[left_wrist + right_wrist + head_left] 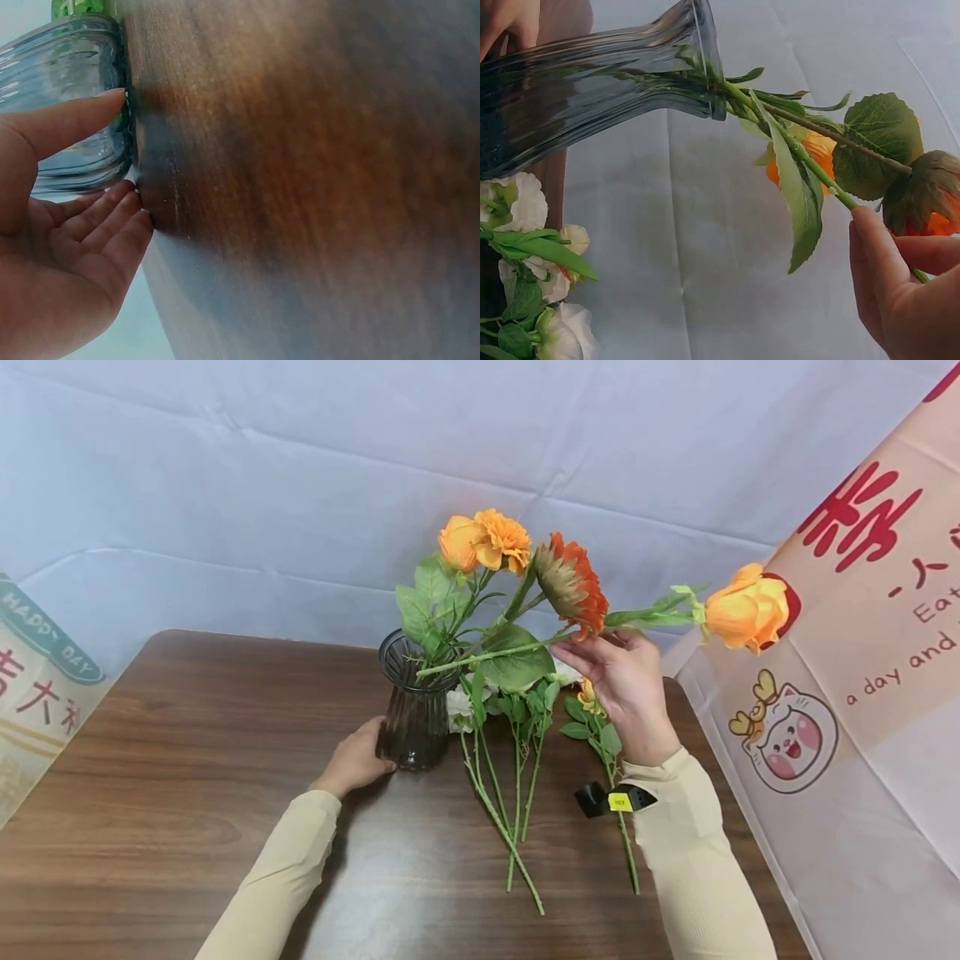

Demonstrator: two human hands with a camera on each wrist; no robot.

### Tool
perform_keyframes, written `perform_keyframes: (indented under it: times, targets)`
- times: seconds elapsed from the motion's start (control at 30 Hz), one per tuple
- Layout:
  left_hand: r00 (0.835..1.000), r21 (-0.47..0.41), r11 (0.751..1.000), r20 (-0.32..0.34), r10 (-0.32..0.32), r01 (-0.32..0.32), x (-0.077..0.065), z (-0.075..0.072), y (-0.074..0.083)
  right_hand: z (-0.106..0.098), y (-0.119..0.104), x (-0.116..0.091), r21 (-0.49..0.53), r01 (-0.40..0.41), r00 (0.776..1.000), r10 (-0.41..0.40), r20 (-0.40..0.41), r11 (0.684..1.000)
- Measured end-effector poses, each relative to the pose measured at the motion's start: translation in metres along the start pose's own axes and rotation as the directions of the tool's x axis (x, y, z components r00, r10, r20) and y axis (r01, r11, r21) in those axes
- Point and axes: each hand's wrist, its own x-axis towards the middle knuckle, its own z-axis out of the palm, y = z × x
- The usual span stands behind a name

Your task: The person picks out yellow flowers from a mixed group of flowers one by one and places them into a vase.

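A dark, ribbed glass vase (pixel 416 727) stands upright on the table. My left hand (pixel 356 758) grips it low down, the thumb (pixel 82 124) on one side and the fingers on the other. In its mouth are an orange rose (pixel 459 543), an orange ruffled flower (pixel 504 539) and a red-orange flower (pixel 573 585). With thumb and fingertips, my right hand (pixel 622 685) pinches the stem of a yellow-orange rose (pixel 746 608). That rose's head points right, and its stem (pixel 487 656) slants left, its cut end overlapping the vase rim in the head view.
White flowers (pixel 525 202) with long green stems (pixel 517 793) lie on the brown table (pixel 210 760), right of the vase. Another stem with a small yellow-orange flower (pixel 588 695) lies under my right forearm. Pale cloth (pixel 300 485) hangs behind; a printed banner (pixel 847 610) stands at the right.
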Motion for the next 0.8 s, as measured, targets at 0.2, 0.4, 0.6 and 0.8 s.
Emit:
perform_keyframes:
  times: [0.2,0.4,0.6,0.8]
  targets:
    - [1.0,0.0,1.0,0.003,-0.008,0.008,-0.001,-0.001,0.002,0.002,0.002,0.003,-0.016,0.031,0.999,-0.031,-0.011,0.999]
    - [1.0,-0.005,1.0,0.0,-0.007,0.007,-0.001,-0.001,0.002,0.006,0.002,0.004,-0.031,0.055,0.998,-0.055,-0.007,0.998]
    - [1.0,-0.017,1.0,-0.003,-0.01,0.01,-0.001,-0.001,0.002,0.009,0.003,0.008,-0.062,0.079,0.997,-0.079,0.002,0.995]
    - [1.0,-0.02,1.0,0.0,-0.016,0.016,-0.001,-0.001,0.001,0.012,0.005,0.011,-0.103,0.113,0.994,-0.111,0.019,0.988]
